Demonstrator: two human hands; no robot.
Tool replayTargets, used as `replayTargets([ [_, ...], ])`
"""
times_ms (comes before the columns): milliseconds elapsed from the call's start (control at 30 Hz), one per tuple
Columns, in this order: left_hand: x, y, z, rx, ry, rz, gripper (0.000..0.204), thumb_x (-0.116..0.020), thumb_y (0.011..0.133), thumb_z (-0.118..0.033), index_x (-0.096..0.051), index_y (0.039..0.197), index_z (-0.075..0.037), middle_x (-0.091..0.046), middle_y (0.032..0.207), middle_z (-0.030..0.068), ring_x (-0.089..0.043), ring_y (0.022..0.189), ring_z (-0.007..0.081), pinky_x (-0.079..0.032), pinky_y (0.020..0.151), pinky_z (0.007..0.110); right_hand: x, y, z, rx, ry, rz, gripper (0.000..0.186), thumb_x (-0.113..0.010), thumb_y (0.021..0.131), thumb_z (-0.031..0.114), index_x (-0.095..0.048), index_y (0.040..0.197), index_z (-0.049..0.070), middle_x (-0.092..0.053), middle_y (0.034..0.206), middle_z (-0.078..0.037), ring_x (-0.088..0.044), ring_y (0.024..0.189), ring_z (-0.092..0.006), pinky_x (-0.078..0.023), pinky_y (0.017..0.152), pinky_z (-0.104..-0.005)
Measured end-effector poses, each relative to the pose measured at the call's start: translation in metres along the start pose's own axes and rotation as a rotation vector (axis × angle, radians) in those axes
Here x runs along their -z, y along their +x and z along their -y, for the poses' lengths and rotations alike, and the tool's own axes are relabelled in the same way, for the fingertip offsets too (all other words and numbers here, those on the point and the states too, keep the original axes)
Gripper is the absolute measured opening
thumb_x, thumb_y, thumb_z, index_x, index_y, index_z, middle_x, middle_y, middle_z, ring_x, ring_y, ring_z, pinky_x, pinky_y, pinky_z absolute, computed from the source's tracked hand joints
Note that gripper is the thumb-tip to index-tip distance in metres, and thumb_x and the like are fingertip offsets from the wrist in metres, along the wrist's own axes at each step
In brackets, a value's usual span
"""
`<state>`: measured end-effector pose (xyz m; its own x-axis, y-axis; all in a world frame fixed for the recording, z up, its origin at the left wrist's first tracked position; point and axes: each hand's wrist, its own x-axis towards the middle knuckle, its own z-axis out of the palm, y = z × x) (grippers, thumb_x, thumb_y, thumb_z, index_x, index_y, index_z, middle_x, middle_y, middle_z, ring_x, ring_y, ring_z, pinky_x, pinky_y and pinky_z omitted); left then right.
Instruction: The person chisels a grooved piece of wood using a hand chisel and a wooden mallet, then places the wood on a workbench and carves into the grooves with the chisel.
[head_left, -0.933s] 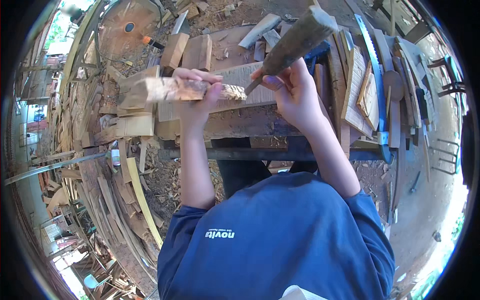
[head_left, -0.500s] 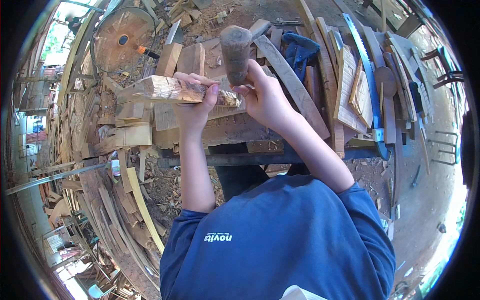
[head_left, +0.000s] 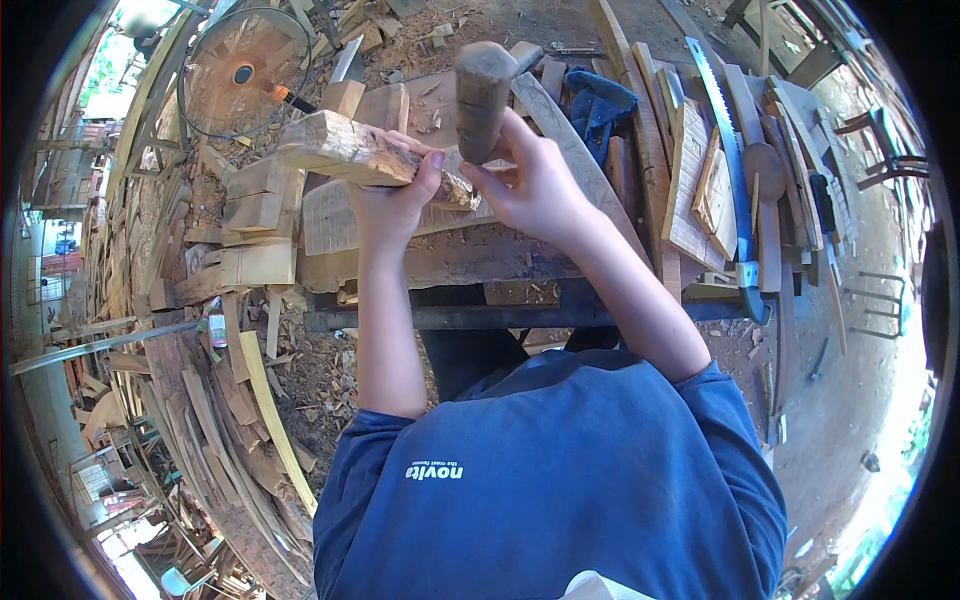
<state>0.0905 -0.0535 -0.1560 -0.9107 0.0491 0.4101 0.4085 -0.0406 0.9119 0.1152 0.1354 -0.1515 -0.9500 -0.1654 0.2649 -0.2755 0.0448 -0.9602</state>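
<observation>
My left hand (head_left: 388, 212) grips a rough block of wood (head_left: 345, 148) from below, thumb along its near side. The block has a pale cut end at the left and a dark, bark-like face; it is held tilted above the bench. In my right hand (head_left: 540, 190) is a thick, dark, rounded wooden piece (head_left: 483, 95), like a stout tool handle or mallet, wider at its upper end. Its lower end sits within my fingers, close to the block's right end. Whether it touches the block, I cannot tell.
Boards and offcuts cover the bench (head_left: 430, 260). On the right lie a handsaw (head_left: 737, 190) with a blue handle and several planks. A blue cloth (head_left: 600, 110) is behind my right hand. A round wire guard (head_left: 243, 75) stands at the far left, with wood strips (head_left: 235, 430) below it.
The block has turned in my left hand, its left end moving right and farther away. The dark wooden piece in my right hand has shifted slightly right and up.
</observation>
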Motion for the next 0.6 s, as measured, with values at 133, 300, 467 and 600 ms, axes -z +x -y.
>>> replayTargets([
  [133, -0.001, -0.001, -0.003, 0.092, 0.085, -0.033, 0.027, -0.082, 0.082, -0.001, -0.063, 0.1, -0.004, -0.068, 0.09, 0.0035, -0.064, 0.082, 0.01, -0.052, 0.076, 0.026, 0.011, 0.017, -0.014, 0.215, 0.174, 0.01, 0.034, -0.069, 0.091, 0.003, -0.057, 0.122, -0.001, -0.071, 0.106, -0.011, -0.07, 0.1, -0.0202, -0.057, 0.092, -0.0357],
  [300, -0.001, -0.004, -0.005, 0.08, 0.149, -0.069, 0.021, -0.082, 0.082, -0.001, -0.065, 0.094, -0.005, -0.068, 0.088, 0.0031, -0.064, 0.08, 0.0099, -0.053, 0.074, 0.026, 0.016, 0.039, 0.027, 0.175, 0.529, -0.094, 0.02, -0.07, 0.09, 0.0, -0.06, 0.107, 0.003, -0.07, 0.084, -0.007, -0.07, 0.076, -0.014, -0.057, 0.07, -0.0291],
  [467, -0.001, -0.004, -0.004, 0.113, 0.11, -0.102, 0.02, -0.083, 0.082, -0.001, -0.066, 0.092, -0.005, -0.068, 0.087, 0.0023, -0.064, 0.08, 0.01, -0.053, 0.074, 0.026, 0.004, 0.05, 0.041, 0.336, 0.367, -0.414, 0.012, -0.074, 0.087, 0.004, -0.062, 0.089, 0.004, -0.065, 0.073, -0.001, -0.059, 0.063, -0.005, -0.051, 0.058, -0.026],
  [600, -0.008, -0.006, -0.007, 0.072, 0.078, -0.197, 0.028, -0.084, 0.081, -0.003, -0.063, 0.1, -0.002, -0.068, 0.088, 0.0036, -0.066, 0.082, 0.0116, -0.055, 0.077, 0.028, -0.03, 0.064, 0.03, 0.409, 0.275, -0.642, 0.014, -0.074, 0.081, 0.005, -0.063, 0.089, 0.002, -0.069, 0.078, -0.002, -0.064, 0.072, -0.0088, -0.053, 0.065, -0.0286],
])
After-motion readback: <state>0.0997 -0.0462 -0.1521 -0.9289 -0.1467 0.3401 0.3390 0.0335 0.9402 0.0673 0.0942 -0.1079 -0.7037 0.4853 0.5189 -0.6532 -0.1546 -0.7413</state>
